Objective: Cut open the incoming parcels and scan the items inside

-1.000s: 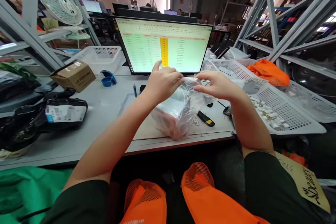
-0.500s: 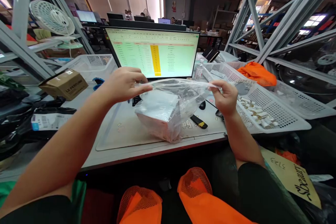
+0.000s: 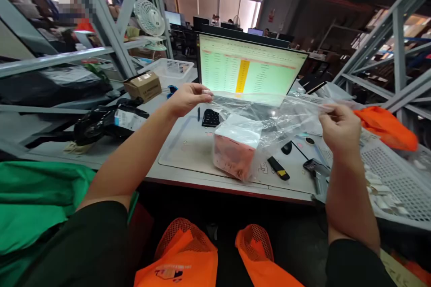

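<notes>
A clear plastic bag (image 3: 269, 119) is stretched wide above the desk, with a pink and white box (image 3: 235, 150) resting in its bottom on the desk mat (image 3: 188, 150). My left hand (image 3: 186, 97) pinches the bag's left top edge. My right hand (image 3: 340, 128) pinches the right top edge, fingers closed on the film. The two hands are far apart, level with each other, in front of the monitor (image 3: 249, 69).
A black-and-yellow utility knife (image 3: 278, 168), a mouse (image 3: 287, 147), a barcode scanner (image 3: 316, 171) and a keyboard (image 3: 210, 118) lie on the desk. A white basket of small items (image 3: 387, 179) sits right; black parcels (image 3: 107, 123) and a cardboard box (image 3: 143, 86) sit left. Orange mesh bags (image 3: 182, 255) lie below.
My hands have pulled further apart, stretching the bag's mouth wider. The view has swung left, so the desk and monitor appear shifted right.
</notes>
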The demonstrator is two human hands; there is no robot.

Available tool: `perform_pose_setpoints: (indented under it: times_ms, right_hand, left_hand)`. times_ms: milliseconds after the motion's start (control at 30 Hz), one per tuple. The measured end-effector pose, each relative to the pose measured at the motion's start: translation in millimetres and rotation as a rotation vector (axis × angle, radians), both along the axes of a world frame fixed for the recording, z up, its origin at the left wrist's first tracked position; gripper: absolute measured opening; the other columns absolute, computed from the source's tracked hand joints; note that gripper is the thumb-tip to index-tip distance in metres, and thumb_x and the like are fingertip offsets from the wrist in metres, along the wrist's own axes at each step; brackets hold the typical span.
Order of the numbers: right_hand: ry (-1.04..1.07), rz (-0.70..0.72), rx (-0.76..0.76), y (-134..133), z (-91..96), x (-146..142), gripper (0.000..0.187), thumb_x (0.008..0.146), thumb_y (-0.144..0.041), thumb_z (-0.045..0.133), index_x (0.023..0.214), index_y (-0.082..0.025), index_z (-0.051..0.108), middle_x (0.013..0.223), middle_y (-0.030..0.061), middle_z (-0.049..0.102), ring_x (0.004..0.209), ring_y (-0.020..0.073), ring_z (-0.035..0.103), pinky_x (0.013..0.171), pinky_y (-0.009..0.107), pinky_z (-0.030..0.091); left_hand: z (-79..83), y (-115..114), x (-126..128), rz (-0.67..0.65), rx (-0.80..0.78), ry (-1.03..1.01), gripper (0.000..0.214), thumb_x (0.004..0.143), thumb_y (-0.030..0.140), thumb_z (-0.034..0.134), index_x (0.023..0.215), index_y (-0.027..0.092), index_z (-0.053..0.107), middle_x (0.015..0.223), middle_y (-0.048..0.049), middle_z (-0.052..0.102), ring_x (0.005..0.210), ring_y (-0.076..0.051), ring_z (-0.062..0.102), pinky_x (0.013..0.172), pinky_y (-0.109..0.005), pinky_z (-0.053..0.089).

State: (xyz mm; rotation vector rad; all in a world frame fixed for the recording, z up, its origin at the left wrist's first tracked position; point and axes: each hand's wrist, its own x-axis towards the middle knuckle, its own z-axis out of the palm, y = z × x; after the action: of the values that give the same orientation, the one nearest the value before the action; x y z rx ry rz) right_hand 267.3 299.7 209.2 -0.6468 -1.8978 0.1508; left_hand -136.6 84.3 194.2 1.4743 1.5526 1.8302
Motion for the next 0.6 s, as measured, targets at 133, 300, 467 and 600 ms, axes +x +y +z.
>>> perform_pose_setpoints:
  times_ms: [133, 300, 467, 600]
  right_hand:
    - [-0.228, 0.199, 0.270, -71, 38.1, -38, 0.049, 0.095, -0.038, 0.065, 0.143, -0.025, 0.065, 0.144, 0.0207, 0.064, 0.139, 0.0400, 0.057, 0.121, 0.061, 0.044]
    - [-0.651, 0.423, 0.268, -134, 66.5, -143, 0.035, 0.105, -0.050, 0.055, 0.123, -0.026, 0.073, 0.117, 0.0144, 0.074, 0.116, 0.0394, 0.066, 0.109, 0.061, 0.044]
    - [-0.817, 0.438, 0.332, -131, 75.9, -188, 0.045, 0.112, -0.052, 0.039, 0.102, -0.023, 0.072, 0.084, 0.0103, 0.069, 0.092, 0.0310, 0.065, 0.099, 0.050, 0.043]
    - [-0.805, 0.360, 0.364, -111, 86.3, -159, 0.041, 0.109, -0.052, 0.041, 0.096, -0.024, 0.068, 0.084, 0.0102, 0.068, 0.090, 0.0293, 0.063, 0.101, 0.051, 0.042]
  left_hand:
    - [-2.6, -14, 15, -0.067, 0.089, -0.008, 0.064, 0.061, 0.077, 0.093, 0.084, 0.018, 0.079, 0.080, -0.0102, 0.076, 0.076, -0.025, 0.074, 0.078, -0.045, 0.063]
    - [11.3, -20, 52, 0.175, 0.231, 0.418, 0.055, 0.086, 0.077, 0.075, 0.079, 0.022, 0.079, 0.083, -0.0085, 0.078, 0.079, -0.023, 0.073, 0.076, -0.038, 0.059]
    - [17.0, -28, 64, 0.248, 0.257, 0.651, 0.047, 0.101, 0.060, 0.061, 0.074, 0.024, 0.075, 0.081, -0.0072, 0.076, 0.080, -0.023, 0.072, 0.076, -0.040, 0.056]
    - [17.1, -39, 42, 0.330, 0.362, 0.574, 0.028, 0.100, 0.046, 0.066, 0.085, 0.025, 0.075, 0.085, -0.0030, 0.075, 0.079, -0.021, 0.069, 0.074, -0.039, 0.054]
